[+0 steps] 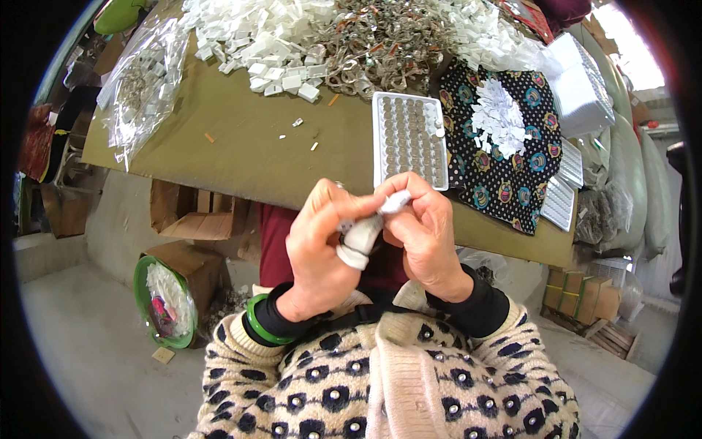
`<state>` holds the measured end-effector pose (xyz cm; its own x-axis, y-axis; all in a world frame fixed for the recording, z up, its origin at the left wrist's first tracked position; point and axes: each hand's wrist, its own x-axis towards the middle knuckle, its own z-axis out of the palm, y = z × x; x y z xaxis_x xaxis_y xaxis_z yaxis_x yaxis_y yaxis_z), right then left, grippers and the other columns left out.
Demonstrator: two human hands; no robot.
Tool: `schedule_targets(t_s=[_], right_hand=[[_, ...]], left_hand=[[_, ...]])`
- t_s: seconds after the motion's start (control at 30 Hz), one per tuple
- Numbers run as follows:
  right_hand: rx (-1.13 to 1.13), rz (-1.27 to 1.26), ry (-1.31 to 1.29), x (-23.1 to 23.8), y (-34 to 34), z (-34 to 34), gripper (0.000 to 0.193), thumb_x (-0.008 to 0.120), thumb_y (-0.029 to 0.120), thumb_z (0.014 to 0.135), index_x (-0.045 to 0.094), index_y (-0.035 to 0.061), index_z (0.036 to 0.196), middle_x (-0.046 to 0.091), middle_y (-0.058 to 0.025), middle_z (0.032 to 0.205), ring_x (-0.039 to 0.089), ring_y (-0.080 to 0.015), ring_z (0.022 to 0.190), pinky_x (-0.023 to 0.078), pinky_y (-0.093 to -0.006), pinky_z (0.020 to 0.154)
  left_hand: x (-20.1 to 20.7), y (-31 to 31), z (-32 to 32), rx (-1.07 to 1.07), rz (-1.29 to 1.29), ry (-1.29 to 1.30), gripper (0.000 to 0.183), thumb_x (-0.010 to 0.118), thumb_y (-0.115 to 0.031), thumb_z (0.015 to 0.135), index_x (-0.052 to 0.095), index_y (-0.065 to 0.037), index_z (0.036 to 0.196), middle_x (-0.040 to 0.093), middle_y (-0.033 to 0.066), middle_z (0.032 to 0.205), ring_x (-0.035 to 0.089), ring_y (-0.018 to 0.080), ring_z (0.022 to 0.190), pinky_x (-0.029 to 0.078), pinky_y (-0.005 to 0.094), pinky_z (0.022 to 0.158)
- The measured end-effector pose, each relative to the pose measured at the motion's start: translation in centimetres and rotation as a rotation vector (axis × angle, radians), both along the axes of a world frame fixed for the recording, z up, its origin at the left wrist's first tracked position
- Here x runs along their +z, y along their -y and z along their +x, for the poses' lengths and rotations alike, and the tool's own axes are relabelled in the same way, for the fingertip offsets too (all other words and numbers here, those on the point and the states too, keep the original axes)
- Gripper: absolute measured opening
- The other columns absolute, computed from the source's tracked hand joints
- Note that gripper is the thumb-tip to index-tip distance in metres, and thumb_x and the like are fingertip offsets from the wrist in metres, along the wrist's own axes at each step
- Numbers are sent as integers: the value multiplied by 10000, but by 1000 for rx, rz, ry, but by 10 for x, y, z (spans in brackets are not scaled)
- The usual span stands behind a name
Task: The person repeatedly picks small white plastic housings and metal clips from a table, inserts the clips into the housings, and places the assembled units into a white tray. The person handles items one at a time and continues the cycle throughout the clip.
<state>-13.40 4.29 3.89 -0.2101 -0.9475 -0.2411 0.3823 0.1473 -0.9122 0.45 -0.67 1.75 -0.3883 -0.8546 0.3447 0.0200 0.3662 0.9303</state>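
My left hand [319, 252] and my right hand [426, 238] meet in front of my chest, just short of the table's near edge. Between their fingertips is a small white piece [396, 201], its kind partly hidden by the fingers. My right thumb and fingers pinch it. A white, rounded thing with a dark line round it [358, 245] shows at my left fingers; whether it is held or worn I cannot tell. Just beyond the hands lies a white tray [377, 139] with rows of small round, clear-grey parts. Beside it, a patterned black cloth [468, 172] carries a heap of small white pieces [499, 117].
Piles of white plastic cases [274, 44] and tangled brownish parts [387, 44] cover the table's far side. A clear bag [142, 88] lies at left. Stacked white trays [580, 84] stand at right. On the floor are a green basin [140, 293] and a cardboard box [191, 267].
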Motion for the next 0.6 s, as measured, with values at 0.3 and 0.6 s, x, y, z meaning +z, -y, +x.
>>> schedule_targets(t_s=[0.3,0.6], right_hand=[[-129,-270,-1048,-1,10,-49,88,644,18,892,608,0,970,582,-60,783,580,-136,629,434,-263,538],[-132,-230,-1536,-36,55,-107,82,673,45,856,631,23,922,593,-118,861,621,-316,695,503,-404,609]], left_hand=[[0,2,-2,-200,849,-560,247,676,30,878,666,27,1124,641,40,923,669,150,829,573,272,753],[-2,10,-3,-286,1161,-488,144,699,-71,878,634,-35,1001,646,68,884,554,95,682,422,229,507]])
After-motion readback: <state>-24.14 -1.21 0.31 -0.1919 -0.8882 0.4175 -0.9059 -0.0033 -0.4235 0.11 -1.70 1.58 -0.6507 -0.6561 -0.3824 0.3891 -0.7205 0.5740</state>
